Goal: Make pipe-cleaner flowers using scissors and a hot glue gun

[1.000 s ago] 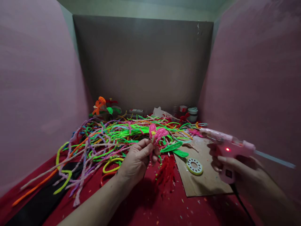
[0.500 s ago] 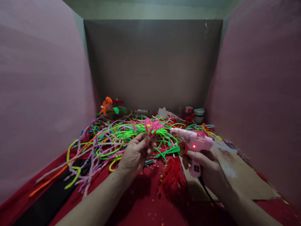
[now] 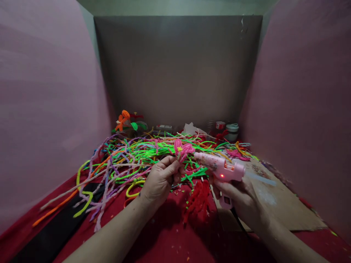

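Observation:
Between the fingertips of my left hand (image 3: 161, 177) is a pink pipe-cleaner flower (image 3: 187, 148) with a yellow centre, its petals standing above my thumb. My right hand (image 3: 237, 193) is wrapped round the handle of a pink hot glue gun (image 3: 219, 164), whose red light is lit. A clear glue stick (image 3: 260, 178) sticks out of its back end. The nozzle points left, right by the flower's right petal; whether they touch I cannot tell. Behind both hands spreads a heap of green pipe cleaners (image 3: 148, 151).
Red pipe-cleaner pieces (image 3: 199, 201) lie on the red cloth (image 3: 164, 233). A cardboard sheet (image 3: 285, 204) is under my right arm. Orange flowers (image 3: 122, 120) stand at the back left, a lidded cup (image 3: 232, 131) at the back right. Loose lilac pipe cleaners (image 3: 102, 204) reach forward on the left.
The flower has shifted slightly right and turned, showing its yellow centre more. The glue gun has moved a little left and tilted, bringing its nozzle close to the petal.

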{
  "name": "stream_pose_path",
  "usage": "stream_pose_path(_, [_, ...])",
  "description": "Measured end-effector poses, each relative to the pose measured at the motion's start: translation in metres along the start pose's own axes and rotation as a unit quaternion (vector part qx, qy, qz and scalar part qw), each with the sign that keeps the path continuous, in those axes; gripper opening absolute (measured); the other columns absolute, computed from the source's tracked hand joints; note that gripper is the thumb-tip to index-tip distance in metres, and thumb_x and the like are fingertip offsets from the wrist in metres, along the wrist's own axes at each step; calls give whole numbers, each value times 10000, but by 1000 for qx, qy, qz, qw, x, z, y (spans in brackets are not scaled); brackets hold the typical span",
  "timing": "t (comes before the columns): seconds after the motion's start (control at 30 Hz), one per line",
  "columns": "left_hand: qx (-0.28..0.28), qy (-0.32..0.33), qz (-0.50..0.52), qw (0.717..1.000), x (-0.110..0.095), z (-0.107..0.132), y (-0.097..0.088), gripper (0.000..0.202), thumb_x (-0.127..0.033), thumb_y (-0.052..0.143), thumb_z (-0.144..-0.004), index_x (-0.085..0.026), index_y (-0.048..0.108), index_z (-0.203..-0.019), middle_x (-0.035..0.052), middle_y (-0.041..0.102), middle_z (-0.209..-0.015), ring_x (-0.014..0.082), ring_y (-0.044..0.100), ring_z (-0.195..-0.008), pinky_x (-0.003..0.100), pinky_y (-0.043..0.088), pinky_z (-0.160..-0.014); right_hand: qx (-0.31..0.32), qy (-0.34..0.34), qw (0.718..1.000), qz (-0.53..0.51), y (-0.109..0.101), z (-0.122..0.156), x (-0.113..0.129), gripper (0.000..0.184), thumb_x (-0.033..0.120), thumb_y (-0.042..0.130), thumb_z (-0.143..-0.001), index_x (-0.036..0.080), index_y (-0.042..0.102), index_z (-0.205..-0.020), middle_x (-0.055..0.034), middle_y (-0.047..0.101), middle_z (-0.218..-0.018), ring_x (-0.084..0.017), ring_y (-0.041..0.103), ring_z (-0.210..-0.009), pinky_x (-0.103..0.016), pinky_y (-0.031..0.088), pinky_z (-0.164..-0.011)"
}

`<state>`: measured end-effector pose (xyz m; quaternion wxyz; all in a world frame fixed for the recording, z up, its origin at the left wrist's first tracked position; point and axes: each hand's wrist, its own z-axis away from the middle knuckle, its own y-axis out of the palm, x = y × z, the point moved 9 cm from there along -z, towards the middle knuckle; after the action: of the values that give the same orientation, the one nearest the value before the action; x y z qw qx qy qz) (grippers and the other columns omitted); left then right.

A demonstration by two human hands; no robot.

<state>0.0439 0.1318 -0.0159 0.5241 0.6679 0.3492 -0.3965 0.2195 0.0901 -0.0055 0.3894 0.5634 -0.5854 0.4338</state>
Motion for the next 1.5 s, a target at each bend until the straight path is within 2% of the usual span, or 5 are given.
stream_pose_path(0.2, [3, -1, -7, 1000, 3, -1, -3, 163, -277, 672, -723, -140, 584, -725, -8, 579, -609, 34, 412, -447, 159, 298, -450, 1, 6, 1000, 14, 0, -1, -2, 207, 323, 646, -702, 233, 579, -528, 17, 493, -497, -135, 397, -471, -279, 316, -457])
stream_pose_path(0.57, [13, -2, -19, 1000, 5, 0, -1, 165, -268, 643, -755, -144, 552, -696, -7, 579, -608, 38, 405, -453, 162, 286, -449, 28, -21, 999, -10, 7, -2, 8, 185, 275, 630, -721, 245, 613, -539, 8, 496, -459, -161, 449, -485, -303, 374, -499])
stream_pose_path(0.8, [14, -7, -23, 1000, 7, -2, -2, 171, -280, 637, -761, -149, 544, -703, -10, 578, -609, 41, 421, -451, 162, 287, -441, 15, -6, 1000, 15, 3, -1, 2, 207, 303, 624, -721, 223, 595, -533, 5, 494, -462, -143, 423, -449, -282, 341, -442])
stream_pose_path(1.1, [16, -12, -25, 999, 10, -1, -3, 177, -286, 634, -762, -150, 537, -703, -8, 579, -601, 40, 435, -452, 157, 278, -423, 9, 5, 997, 77, -1, 2, -6, 230, 359, 571, -749, 185, 615, -606, -4, 534, -498, -146, 471, -470, -265, 386, -455])
stream_pose_path(1.5, [24, -11, -32, 999, 8, -2, 0, 182, -287, 620, -771, -147, 529, -700, -12, 586, -600, 30, 406, -416, 159, 266, -411, -9, -50, 992, 113, 3, 0, 17, 228, 352, 569, -733, 192, 587, -573, 10, 492, -448, -120, 425, -414, -240, 362, -383])
